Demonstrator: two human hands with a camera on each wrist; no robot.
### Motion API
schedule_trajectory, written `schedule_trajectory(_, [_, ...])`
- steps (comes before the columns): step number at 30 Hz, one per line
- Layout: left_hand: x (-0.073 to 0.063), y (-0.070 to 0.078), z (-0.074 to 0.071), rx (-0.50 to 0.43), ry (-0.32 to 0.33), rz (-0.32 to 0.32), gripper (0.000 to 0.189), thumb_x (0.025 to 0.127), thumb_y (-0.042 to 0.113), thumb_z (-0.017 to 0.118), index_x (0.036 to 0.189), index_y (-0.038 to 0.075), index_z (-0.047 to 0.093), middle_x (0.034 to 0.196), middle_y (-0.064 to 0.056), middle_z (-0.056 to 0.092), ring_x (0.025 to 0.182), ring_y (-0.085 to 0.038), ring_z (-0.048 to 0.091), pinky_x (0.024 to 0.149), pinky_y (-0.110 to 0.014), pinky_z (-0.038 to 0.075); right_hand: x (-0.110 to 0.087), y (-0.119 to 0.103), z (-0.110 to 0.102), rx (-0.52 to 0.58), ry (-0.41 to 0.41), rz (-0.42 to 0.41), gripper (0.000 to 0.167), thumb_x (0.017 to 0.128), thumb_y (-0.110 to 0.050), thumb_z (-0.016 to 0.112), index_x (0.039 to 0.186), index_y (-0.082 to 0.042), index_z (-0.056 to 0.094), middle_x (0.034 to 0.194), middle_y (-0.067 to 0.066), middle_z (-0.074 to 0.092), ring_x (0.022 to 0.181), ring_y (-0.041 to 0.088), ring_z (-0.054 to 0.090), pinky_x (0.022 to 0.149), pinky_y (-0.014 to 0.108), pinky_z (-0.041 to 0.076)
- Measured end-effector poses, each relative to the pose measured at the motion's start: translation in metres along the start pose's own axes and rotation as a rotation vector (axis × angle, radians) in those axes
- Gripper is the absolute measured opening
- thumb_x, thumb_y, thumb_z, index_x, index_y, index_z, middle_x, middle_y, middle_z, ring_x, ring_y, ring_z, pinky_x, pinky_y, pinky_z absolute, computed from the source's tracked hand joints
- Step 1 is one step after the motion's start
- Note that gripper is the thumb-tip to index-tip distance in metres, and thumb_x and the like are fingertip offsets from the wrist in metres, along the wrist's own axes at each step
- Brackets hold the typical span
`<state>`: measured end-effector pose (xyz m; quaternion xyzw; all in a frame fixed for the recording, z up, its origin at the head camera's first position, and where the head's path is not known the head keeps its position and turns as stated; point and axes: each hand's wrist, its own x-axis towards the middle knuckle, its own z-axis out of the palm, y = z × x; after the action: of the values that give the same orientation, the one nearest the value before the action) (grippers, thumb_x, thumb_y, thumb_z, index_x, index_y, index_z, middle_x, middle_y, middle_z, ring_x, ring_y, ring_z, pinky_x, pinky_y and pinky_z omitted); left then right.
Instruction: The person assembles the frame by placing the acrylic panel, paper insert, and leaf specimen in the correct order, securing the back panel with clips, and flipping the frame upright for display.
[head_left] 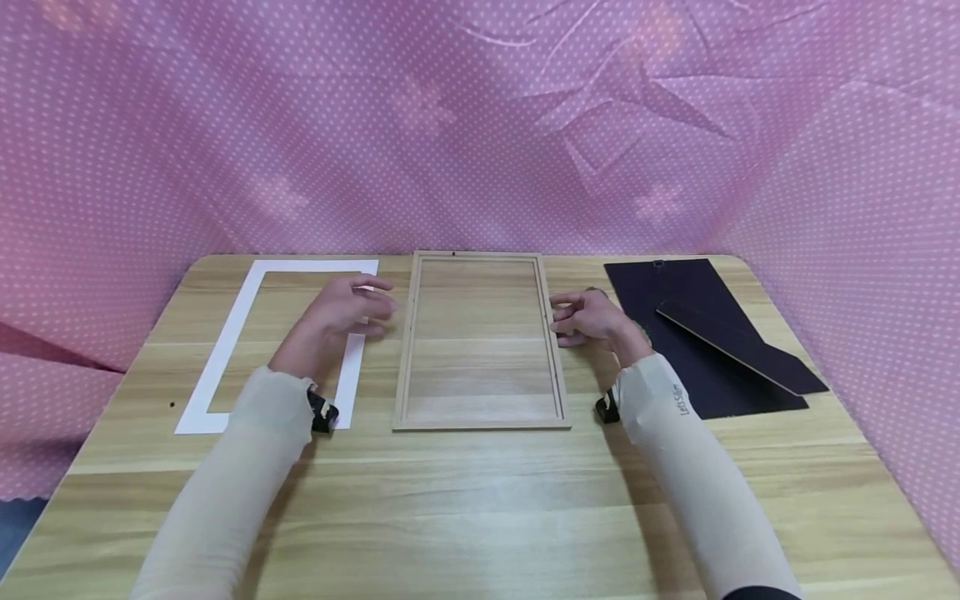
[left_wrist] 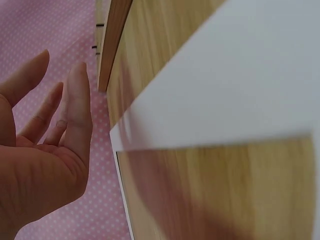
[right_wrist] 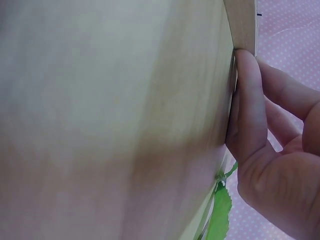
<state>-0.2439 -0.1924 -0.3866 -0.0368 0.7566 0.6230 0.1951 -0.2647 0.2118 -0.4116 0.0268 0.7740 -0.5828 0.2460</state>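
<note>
A light wooden picture frame (head_left: 480, 423) lies flat at the middle of the table, with small dark tabs along its inner edge. My right hand (head_left: 588, 317) is at its right side; in the right wrist view, fingertips (right_wrist: 247, 62) touch the wooden side bar (right_wrist: 242, 25). My left hand (head_left: 348, 308) hovers over the right strip of a white mat (head_left: 232, 333), fingers loose and holding nothing. In the left wrist view it stands apart from the frame bar (left_wrist: 115, 40). A green leaf (right_wrist: 219, 212), partly hidden, shows beneath my right hand.
On the right lies a black backing board (head_left: 637, 292) with a folded stand (head_left: 738, 346) slanting across it. A small black bit (head_left: 172, 404) sits left of the mat. Pink dotted cloth (head_left: 480, 125) hangs behind and beside the wooden table (head_left: 480, 508).
</note>
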Motion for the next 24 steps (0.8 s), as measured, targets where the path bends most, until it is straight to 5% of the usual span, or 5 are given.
schedule_trajectory(11, [-0.012, -0.01, -0.029, -0.018, 0.044, 0.041, 0.06, 0.098, 0.009, 0.067, 0.152, 0.003, 0.042, 0.14, -0.021, 0.051, 0.127, -0.037, 0.053, 0.104, -0.043, 0.055, 0.001, 0.001, 0.0, -0.017, 0.002, 0.001, 0.065, 0.094, 0.012, 0.063, 0.153, -0.001, 0.042, 0.112, 0.014, 0.053, 0.091, 0.017, 0.064, 0.08, 0.031, 0.065])
schedule_trajectory(24, [-0.022, -0.019, -0.055, -0.043, 0.092, 0.076, 0.053, 0.099, 0.004, 0.063, 0.149, 0.001, 0.044, 0.14, -0.024, 0.053, 0.114, -0.028, 0.064, 0.094, -0.039, 0.06, 0.001, 0.002, 0.001, -0.012, 0.004, 0.001, 0.065, 0.093, 0.013, 0.063, 0.153, 0.0, 0.041, 0.111, 0.013, 0.053, 0.088, 0.016, 0.065, 0.08, 0.03, 0.065])
